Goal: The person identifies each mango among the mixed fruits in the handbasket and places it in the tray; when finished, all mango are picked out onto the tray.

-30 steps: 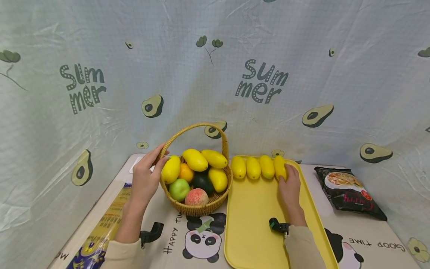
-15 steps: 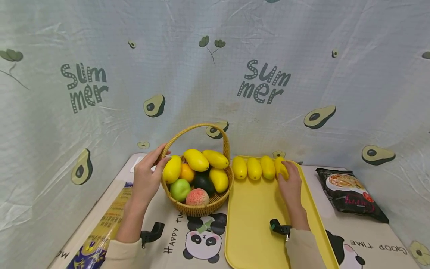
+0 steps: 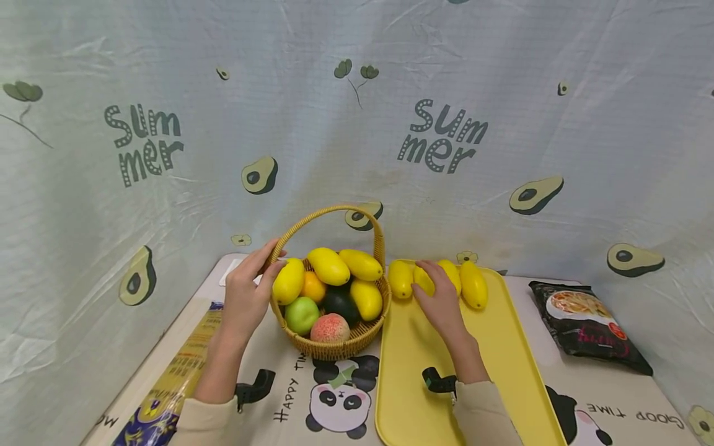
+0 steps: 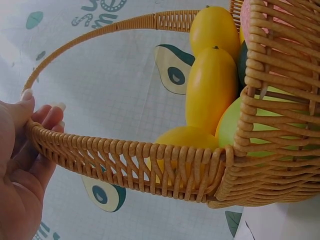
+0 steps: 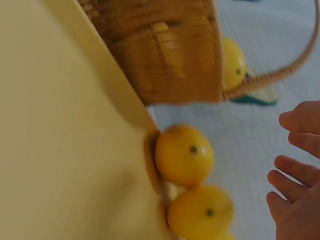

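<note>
My left hand (image 3: 245, 296) holds the handle (image 4: 115, 150) of a wicker basket (image 3: 359, 339) on its left side, thumb and fingers round it. Inside lie several yellow mangoes (image 3: 328, 266), an orange (image 3: 313, 287), a green apple (image 3: 302, 316), a peach (image 3: 330, 329) and a dark round fruit (image 3: 341, 305). On a yellow tray (image 3: 415, 365) to the right, several mangoes stand in a row along the back edge. Over this row hovers my right hand (image 3: 443, 305), fingers spread and holding nothing, partly hiding a middle mango. The rightmost mango (image 3: 473, 286) lies uncovered, slightly tilted.
A black food packet (image 3: 588, 325) lies right of the tray. At the left is a long yellow and blue package (image 3: 173, 378), partly behind my left forearm. A patterned curtain (image 3: 312, 124) closes off the back, and panda prints mark the tablecloth (image 3: 290, 384).
My right hand has let go of the rightmost mango and moved left over the middle of the row. That mango sits a little turned. My left hand stays on the basket handle.
</note>
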`<move>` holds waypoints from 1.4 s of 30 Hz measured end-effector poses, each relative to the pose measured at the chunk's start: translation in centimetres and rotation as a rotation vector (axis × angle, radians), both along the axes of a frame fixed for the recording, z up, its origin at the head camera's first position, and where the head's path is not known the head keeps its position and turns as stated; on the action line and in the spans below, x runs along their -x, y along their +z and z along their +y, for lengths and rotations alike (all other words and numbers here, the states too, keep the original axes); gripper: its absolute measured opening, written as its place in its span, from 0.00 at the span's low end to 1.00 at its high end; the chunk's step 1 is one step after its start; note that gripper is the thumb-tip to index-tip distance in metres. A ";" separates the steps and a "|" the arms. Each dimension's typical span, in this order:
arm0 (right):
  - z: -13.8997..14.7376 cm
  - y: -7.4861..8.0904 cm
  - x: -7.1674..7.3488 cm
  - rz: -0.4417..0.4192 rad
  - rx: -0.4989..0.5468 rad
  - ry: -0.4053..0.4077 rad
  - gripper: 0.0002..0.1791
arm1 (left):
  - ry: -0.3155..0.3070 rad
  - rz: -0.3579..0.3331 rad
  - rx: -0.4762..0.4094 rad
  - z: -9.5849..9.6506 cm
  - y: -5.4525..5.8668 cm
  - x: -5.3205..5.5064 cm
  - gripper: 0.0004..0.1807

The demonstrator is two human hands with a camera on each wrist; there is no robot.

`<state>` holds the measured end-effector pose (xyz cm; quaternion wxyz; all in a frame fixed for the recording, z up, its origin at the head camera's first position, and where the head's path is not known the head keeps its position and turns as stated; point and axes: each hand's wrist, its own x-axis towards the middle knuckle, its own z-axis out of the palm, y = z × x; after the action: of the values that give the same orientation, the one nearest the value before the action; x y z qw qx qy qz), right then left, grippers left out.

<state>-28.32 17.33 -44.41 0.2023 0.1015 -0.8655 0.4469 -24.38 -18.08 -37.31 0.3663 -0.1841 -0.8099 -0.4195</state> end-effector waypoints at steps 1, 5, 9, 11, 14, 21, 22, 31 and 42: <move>-0.7 -0.1 0.0 0.004 -0.009 0.019 0.25 | 0.001 -0.001 0.000 0.0 0.0 0.0 0.24; -3.6 -0.4 -0.1 0.041 -0.038 0.087 0.26 | 0.010 -0.013 -0.001 -0.1 -0.1 -0.1 0.24; -6.1 -0.6 -0.1 0.061 -0.079 0.116 0.29 | -0.002 -0.017 0.001 -0.1 -0.2 0.0 0.24; -7.2 -0.4 0.1 0.066 -0.126 0.118 0.30 | -0.002 -0.013 -0.001 -0.2 -0.2 0.0 0.25; -8.7 0.0 0.8 0.079 -0.204 0.117 0.32 | 0.014 -0.013 -0.008 -0.3 -0.1 -0.1 0.25; -10.6 0.8 2.6 0.128 -0.458 0.072 0.34 | 0.011 -0.016 -0.007 -0.4 -0.1 -0.1 0.25; -10.8 0.8 2.8 0.135 -0.510 0.061 0.34 | 0.009 -0.017 -0.008 -0.3 -0.2 -0.1 0.25; -11.0 0.7 3.4 0.214 -0.677 -0.029 0.30 | 0.010 -0.003 -0.003 0.1 -0.5 0.1 0.25; -9.2 0.7 0.8 0.244 -0.469 -0.042 0.31 | 0.008 0.019 -0.005 0.2 -0.4 0.1 0.25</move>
<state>-29.11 8.10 -43.67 0.2851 0.1806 -0.9166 0.2143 -24.51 -17.91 -37.73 0.3758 -0.1841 -0.8062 -0.4182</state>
